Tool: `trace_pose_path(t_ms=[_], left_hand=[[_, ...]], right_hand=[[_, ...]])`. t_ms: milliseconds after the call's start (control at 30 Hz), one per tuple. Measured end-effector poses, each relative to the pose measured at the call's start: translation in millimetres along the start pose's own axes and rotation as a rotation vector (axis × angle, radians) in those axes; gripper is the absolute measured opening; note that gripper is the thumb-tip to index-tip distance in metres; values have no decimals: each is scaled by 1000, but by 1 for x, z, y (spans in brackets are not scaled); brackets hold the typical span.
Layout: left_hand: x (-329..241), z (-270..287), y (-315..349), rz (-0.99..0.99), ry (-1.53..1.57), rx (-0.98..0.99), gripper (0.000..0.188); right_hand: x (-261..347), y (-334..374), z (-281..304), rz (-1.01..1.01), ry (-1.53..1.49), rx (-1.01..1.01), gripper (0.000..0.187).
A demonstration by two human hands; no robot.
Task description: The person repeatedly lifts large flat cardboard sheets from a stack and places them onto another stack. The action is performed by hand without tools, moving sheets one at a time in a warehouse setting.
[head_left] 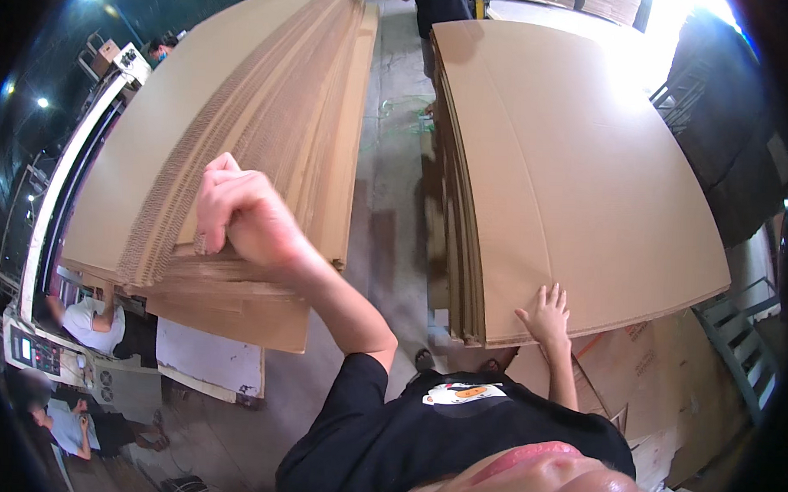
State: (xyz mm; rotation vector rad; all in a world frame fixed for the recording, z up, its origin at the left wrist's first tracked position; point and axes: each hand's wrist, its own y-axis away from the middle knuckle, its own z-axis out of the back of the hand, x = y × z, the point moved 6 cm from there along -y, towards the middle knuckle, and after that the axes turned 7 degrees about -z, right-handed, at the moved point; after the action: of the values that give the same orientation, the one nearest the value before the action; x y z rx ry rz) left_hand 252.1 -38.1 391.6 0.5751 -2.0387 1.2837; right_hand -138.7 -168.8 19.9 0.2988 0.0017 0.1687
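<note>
My left hand (249, 213) is raised in front of the left stack of cardboard sheets (267, 146), its fingers curled toward the palm. Whether it grips a sheet edge is hidden by the fingers. That stack leans in a fan, with the corrugated edges showing. Flat on the near edge of the top cardboard sheet (587, 175) of the right stack lies my right hand (546, 317), fingers spread. A long crease line runs down that sheet.
Between the stacks runs a floor aisle (386, 211), where a person (441, 5) stands at the far end. A machine with a control panel (34, 352) and two people are at left. A slatted frame (742, 336) stands at right, by loose cardboard (667, 377).
</note>
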Motion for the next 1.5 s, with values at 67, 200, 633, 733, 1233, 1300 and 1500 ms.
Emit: trace_pose_path(t_ms=[67,200,633,733,1233,1300,1500], left_hand=[[15,30,25,-11,-256,12,17],[-24,149,128,415,-1055,-258,21],[-225,296,468,1258,-2021,-1114,127],[-206,280,460,1229,-2240,-1104,128],[-192,275,449,911,-2371,-960,114],[-181,269,438,879,-2428,-853,110],[-167,262,424,737,-2283,-756,91]], right_hand=[[0,8,-13,-22,-60,-14,98],[4,15,-15,-60,-71,-123,94],[-103,74,-63,-299,-1251,323,65],[-114,87,-81,-407,-1143,579,82],[-132,49,-104,-492,-2024,228,95],[-131,45,-109,-497,-2091,246,95],[-117,51,-90,-548,-2089,155,88]])
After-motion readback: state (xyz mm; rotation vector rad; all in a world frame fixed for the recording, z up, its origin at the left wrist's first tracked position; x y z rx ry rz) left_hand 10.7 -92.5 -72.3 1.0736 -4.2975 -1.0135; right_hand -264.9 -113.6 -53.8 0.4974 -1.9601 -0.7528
